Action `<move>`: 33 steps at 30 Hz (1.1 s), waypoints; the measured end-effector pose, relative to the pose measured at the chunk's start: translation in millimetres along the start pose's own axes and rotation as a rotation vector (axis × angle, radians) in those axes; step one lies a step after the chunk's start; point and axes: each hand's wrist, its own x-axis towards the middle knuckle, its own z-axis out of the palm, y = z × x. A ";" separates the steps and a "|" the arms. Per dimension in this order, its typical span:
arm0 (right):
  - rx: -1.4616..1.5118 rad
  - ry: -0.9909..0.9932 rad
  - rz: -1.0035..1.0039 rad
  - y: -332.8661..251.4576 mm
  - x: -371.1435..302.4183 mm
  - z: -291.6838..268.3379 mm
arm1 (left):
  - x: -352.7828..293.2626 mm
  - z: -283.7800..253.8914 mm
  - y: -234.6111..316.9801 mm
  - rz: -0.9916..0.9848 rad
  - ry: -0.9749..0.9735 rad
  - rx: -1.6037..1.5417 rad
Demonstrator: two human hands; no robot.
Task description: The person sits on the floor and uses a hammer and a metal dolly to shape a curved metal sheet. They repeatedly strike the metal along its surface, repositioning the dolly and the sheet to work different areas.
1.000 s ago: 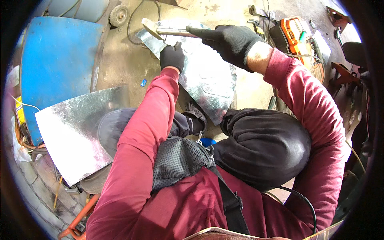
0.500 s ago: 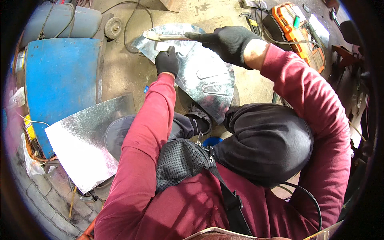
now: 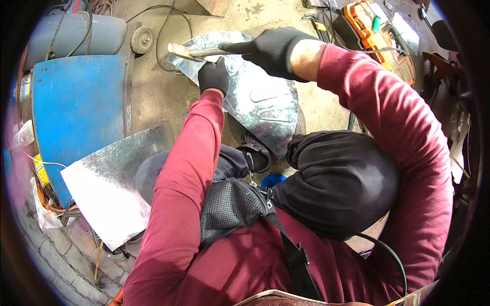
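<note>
My right hand (image 3: 275, 51), in a black glove, is closed round the handle of a hammer (image 3: 201, 51). The hammer's pale head reaches left over the far end of a curved, shiny sheet-metal piece (image 3: 263, 94). Just below the hammer, my gloved left hand (image 3: 214, 78) is closed, thumb up, on a small white block (image 3: 210, 59) that the hammer mostly covers. Two long raised loops mark the curved sheet, which lies in front of my feet, its near end by my shoe (image 3: 255, 157).
A flat metal sheet (image 3: 109, 188) leans at my left beside a blue panel (image 3: 79, 122). Beyond them are a grey cylinder (image 3: 76, 34), a small wheel (image 3: 142, 40) and a loose cable (image 3: 159, 46). An orange and black toolbox (image 3: 365, 23) stands at the far right.
The hammer and my right hand have shifted left, and the hammer head now reaches past the sheet's edge. My left hand stays nearly in place.
</note>
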 end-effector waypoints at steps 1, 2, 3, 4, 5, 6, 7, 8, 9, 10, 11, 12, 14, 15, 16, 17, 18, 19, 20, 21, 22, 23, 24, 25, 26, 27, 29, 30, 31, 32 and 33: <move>0.012 0.035 -0.008 6.3 -2.5 4.0 | -4.2 1.5 5.4 -0.011 -0.044 0.019; 0.022 0.069 -0.013 12.3 -7.7 6.6 | -5.9 4.3 12.3 -0.020 -0.089 0.037; 0.040 0.107 -0.042 11.8 -7.6 6.2 | -0.2 3.3 13.0 0.029 0.036 -0.059; 0.069 0.186 -0.094 12.3 -6.2 6.0 | 1.0 2.3 7.9 0.008 0.041 -0.097; 0.097 0.265 -0.145 13.3 -4.7 5.8 | 1.4 0.9 2.7 -0.012 0.045 -0.136; 0.125 0.341 -0.193 12.5 -4.2 3.1 | 1.2 -0.1 -1.3 -0.033 0.046 -0.177; 0.211 0.474 -0.300 10.6 1.9 -2.7 | 3.4 -1.6 -5.2 -0.028 0.034 -0.114; 0.219 0.519 -0.328 8.1 6.4 -9.7 | 3.2 -0.5 -7.9 -0.013 0.048 -0.092; 0.263 0.603 -0.396 -2.8 0.1 -33.5 | 1.9 -5.3 -6.1 -0.006 0.065 -0.070; 0.298 0.686 -0.447 -7.6 -8.4 -49.2 | 1.1 -5.5 2.1 0.011 0.072 -0.059; 0.230 0.822 -0.549 -4.1 -5.4 -44.9 | 0.0 -7.4 8.8 0.010 0.040 -0.081; 0.151 0.957 -0.651 -0.3 -2.6 -38.2 | 2.1 -5.6 13.6 0.011 0.018 -0.068; 0.244 0.608 -0.399 5.0 -1.7 -7.3 | 8.1 -7.7 10.6 -0.003 -0.013 -0.010; 0.239 0.446 -0.255 5.2 -2.3 1.3 | 10.4 -10.3 19.6 -0.067 -0.047 -0.019; 0.016 0.110 -0.002 11.4 -1.7 2.4 | 8.6 -6.3 19.5 -0.014 -0.013 -0.024; 0.006 0.090 0.030 16.2 -3.9 3.1 | 5.0 1.0 16.2 0.039 0.021 -0.029; 0.005 0.069 0.047 12.3 -4.7 -0.4 | 1.1 3.8 9.8 0.082 0.060 -0.023; 0.003 0.049 0.066 9.2 -6.2 -3.3 | 0.8 7.4 4.8 0.061 0.052 0.006; 0.039 0.103 0.042 7.3 -8.5 -5.1 | 2.6 10.0 -0.6 0.027 0.050 -0.061; 0.080 0.161 0.017 7.1 -10.7 -4.7 | 4.5 7.3 -2.0 -0.005 0.049 -0.123; 0.120 0.219 -0.008 8.6 -12.1 -3.2 | 5.5 5.7 -2.7 -0.037 0.048 -0.184; 0.180 0.411 -0.160 18.5 -6.8 5.1 | 6.3 4.1 -3.3 -0.078 -0.005 -0.202; 0.254 0.540 -0.314 26.2 6.9 9.9 | 8.8 1.6 -7.5 -0.039 0.023 -0.208; 0.295 0.516 -0.333 17.5 9.8 -2.9 | 10.2 2.5 -11.5 -0.005 0.047 -0.221; 0.337 0.493 -0.353 11.1 10.7 -21.1 | 10.3 2.8 -16.3 0.029 0.071 -0.233; 0.376 0.557 -0.352 1.1 -0.3 -39.6 | 9.2 0.2 -16.1 0.028 0.073 -0.203; 0.310 0.673 -0.361 -9.1 -25.4 -53.3 | 5.6 14.2 13.7 0.049 0.029 -0.223; 0.349 0.767 -0.443 -12.4 -21.4 -48.6 | 8.0 -6.1 2.4 0.011 0.031 -0.091; 0.286 0.769 -0.446 5.3 -5.1 -14.9 | 9.7 -10.4 12.1 -0.006 0.002 -0.026; 0.219 0.558 -0.304 13.3 -10.2 -5.6 | 10.2 -11.3 18.2 -0.025 -0.027 0.030; 0.116 0.342 -0.165 22.4 -17.5 3.7 | 9.3 -6.9 21.0 -0.012 -0.005 -0.048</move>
